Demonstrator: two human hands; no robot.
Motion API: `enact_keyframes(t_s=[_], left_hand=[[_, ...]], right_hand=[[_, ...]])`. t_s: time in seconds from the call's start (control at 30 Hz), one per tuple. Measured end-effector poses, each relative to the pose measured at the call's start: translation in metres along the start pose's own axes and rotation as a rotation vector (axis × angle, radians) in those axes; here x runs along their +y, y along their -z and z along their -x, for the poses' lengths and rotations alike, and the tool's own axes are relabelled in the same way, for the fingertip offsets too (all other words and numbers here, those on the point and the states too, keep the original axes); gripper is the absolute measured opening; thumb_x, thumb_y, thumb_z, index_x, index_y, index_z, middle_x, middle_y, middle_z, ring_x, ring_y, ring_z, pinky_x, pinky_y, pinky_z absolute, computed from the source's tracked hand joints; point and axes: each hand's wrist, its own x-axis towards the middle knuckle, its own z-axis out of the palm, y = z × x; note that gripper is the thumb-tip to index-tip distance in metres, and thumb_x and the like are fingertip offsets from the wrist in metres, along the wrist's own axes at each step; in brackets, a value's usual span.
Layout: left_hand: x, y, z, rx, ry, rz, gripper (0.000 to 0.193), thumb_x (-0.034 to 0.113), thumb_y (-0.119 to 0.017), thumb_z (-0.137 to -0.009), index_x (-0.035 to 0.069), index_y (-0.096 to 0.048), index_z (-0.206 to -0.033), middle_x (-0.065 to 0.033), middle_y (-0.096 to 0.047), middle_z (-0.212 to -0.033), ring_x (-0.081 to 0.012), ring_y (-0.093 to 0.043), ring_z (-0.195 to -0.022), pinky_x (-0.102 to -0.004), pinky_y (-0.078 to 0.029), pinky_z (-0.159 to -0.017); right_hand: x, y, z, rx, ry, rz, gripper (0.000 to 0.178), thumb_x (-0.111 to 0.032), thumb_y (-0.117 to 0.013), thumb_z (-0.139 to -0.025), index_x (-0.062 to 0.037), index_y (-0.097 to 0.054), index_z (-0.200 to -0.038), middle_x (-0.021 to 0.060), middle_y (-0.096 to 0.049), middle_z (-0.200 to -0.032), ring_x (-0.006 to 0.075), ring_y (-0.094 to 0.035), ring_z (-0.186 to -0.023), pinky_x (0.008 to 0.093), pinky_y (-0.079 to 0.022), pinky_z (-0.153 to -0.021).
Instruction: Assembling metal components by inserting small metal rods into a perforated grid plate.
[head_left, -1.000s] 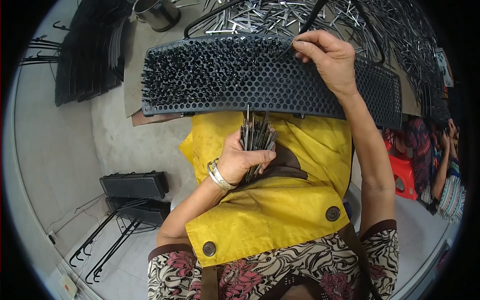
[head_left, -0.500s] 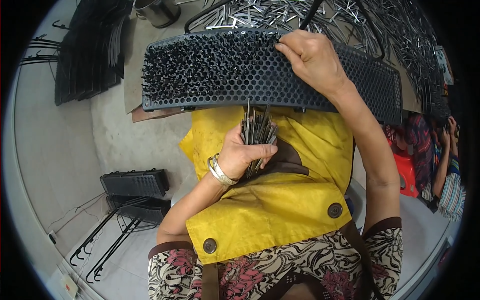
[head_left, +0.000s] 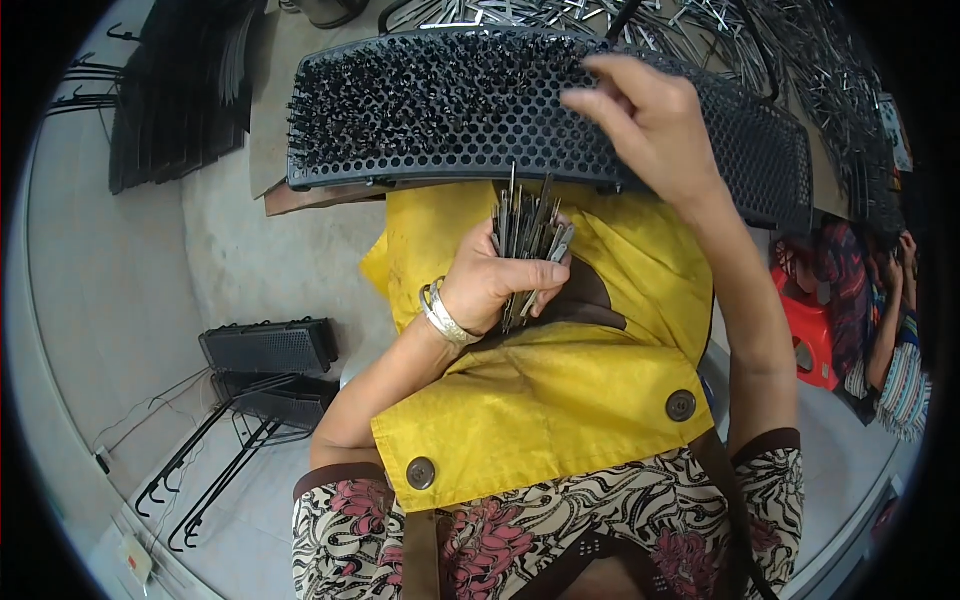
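My left hand (head_left: 482,285) is closed around a bundle of thin metal pieces (head_left: 522,228), dark and silvery, their ends pointing up and away from me. It rests over the yellow apron (head_left: 545,420) on my lap. Above the black perforated rack (head_left: 590,165) is my right hand (head_left: 665,130), thumb and forefinger apart; I see nothing between them, and its other fingers are partly hidden. Dark slender pieces stand upright in the holes of the rack's left and middle part, while bare holes show along its near edge and right part.
Loose metal pieces (head_left: 815,90) lie heaped behind the rack on the table (head_left: 270,150). More black racks (head_left: 265,355) sit at the lower left, others (head_left: 180,110) at the upper left. A red stool (head_left: 805,335) and another person's arm (head_left: 890,320) are at the right.
My right hand has come away from the rack, and its thumb and forefinger have parted. The left hand has shifted slightly up and right with the bundle. The rack appears higher in view.
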Motion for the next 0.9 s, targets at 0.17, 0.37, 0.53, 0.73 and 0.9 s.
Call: enact_keyframes(t_s=[0.17,0.37,0.53,0.73,0.9], left_hand=[[0.004,-0.002,0.003,-0.011,0.041,0.068,0.025,-0.002,-0.065,-0.069,0.001,-0.052,-0.09,-0.0066,-0.054,-0.065,-0.0135,-0.049,-0.046,-0.024,-0.039,-0.04],[0.005,-0.003,0.002,-0.082,0.126,0.097,0.021,0.0,-0.066,-0.069,0.0,-0.054,-0.085,-0.0069,-0.053,-0.063,-0.0142,-0.049,-0.045,-0.0244,-0.039,-0.04],[0.003,-0.003,-0.001,-0.026,0.046,0.071,0.037,-0.002,-0.065,-0.069,0.002,-0.049,-0.101,-0.0077,-0.055,-0.067,-0.0147,-0.05,-0.047,-0.0245,-0.039,-0.04],[0.0,0.003,-0.002,-0.013,0.025,0.073,0.046,-0.004,-0.063,-0.069,0.002,-0.044,-0.11,-0.0101,-0.055,-0.071,-0.0165,-0.051,-0.049,-0.0267,-0.04,-0.042],[-0.002,0.005,-0.003,0.01,0.045,0.088,0.045,-0.005,-0.062,-0.069,0.003,-0.044,-0.11,-0.0111,-0.054,-0.072,-0.0171,-0.051,-0.049,-0.0273,-0.04,-0.042]], right_hand=[[-0.03,0.002,0.036,-0.474,-0.556,-0.838,0.014,-0.001,-0.064,-0.075,0.004,-0.061,-0.088,0.0017,-0.061,-0.073,0.0052,-0.055,-0.066,0.0178,-0.045,-0.058],[-0.031,0.009,0.051,-0.44,-0.583,-0.832,0.004,0.001,-0.059,-0.078,0.0033,-0.061,-0.082,0.0036,-0.06,-0.073,0.0057,-0.055,-0.064,0.018,-0.045,-0.057],[-0.032,0.009,0.057,-0.219,-0.698,-0.847,0.004,0.0,-0.056,-0.081,0.0033,-0.059,-0.081,0.0065,-0.061,-0.072,0.0072,-0.054,-0.059,0.0195,-0.044,-0.053],[-0.007,0.006,0.049,0.285,-0.614,-0.709,0.007,-0.001,-0.055,-0.083,0.0043,-0.058,-0.085,0.0072,-0.061,-0.072,0.0083,-0.054,-0.057,0.0196,-0.045,-0.052],[0.013,0.01,0.021,0.45,-0.506,-0.341,0.009,-0.004,-0.06,-0.081,0.003,-0.06,-0.088,0.0018,-0.059,-0.07,0.0049,-0.054,-0.06,0.017,-0.045,-0.055]])
